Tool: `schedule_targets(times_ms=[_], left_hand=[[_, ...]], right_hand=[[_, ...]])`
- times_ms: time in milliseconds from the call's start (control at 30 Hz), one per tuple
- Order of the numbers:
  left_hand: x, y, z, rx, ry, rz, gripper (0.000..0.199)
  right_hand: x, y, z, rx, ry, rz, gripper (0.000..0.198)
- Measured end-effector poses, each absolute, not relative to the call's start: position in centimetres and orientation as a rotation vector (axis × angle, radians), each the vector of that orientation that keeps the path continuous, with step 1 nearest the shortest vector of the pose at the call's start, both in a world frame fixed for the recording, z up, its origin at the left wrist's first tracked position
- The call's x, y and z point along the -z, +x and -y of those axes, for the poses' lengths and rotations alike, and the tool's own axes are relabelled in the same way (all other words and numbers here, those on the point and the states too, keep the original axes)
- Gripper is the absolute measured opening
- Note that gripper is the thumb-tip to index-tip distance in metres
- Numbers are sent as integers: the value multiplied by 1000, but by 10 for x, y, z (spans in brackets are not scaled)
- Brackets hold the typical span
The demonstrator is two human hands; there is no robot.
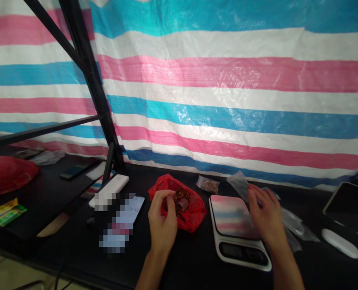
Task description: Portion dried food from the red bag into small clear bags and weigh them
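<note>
My left hand [163, 219] is at the near left side of an open red plastic bag [197, 215], its fingers curled toward the thumb. Whatever those fingers hold, if anything, is hidden. Small brown pieces [183, 194] fill the bag, and a small pinkish cup-like thing [183, 204] lies among them. Over the right side of a white kitchen scale [227, 217], my right hand [266, 215] pinches a small clear plastic bag [239, 183]. Behind the scale lies a small clear bag [208, 185] with brownish pieces inside.
More clear bags [296, 225] lie right of the scale, near a white oblong device [340, 243] and a dark-screened tablet [349, 207]. A phone [133, 209] and white power bank [114, 187] lie left. A black metal frame [98, 96] rises before the striped sheet [227, 72].
</note>
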State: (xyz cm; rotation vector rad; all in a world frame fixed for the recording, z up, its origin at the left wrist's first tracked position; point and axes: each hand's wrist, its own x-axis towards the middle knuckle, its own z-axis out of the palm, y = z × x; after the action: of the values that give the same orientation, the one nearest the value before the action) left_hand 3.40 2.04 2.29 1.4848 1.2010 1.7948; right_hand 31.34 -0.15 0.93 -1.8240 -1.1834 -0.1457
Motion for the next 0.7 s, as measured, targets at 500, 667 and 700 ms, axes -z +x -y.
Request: schedule_targets(times_ms=[500,667,700], left_hand=[[-31,32,-25,-1485,1075,-793,45],[-34,16,-30,-1781,970,-1078,37],[-34,12,-31,-1833,957,-1154,38]], right_hand=[[-58,193,1,-1058,-1086,1587,48],[-41,177,-17,-680,-1344,1569,29],[-37,174,-20,-591,-1394,1626,25]])
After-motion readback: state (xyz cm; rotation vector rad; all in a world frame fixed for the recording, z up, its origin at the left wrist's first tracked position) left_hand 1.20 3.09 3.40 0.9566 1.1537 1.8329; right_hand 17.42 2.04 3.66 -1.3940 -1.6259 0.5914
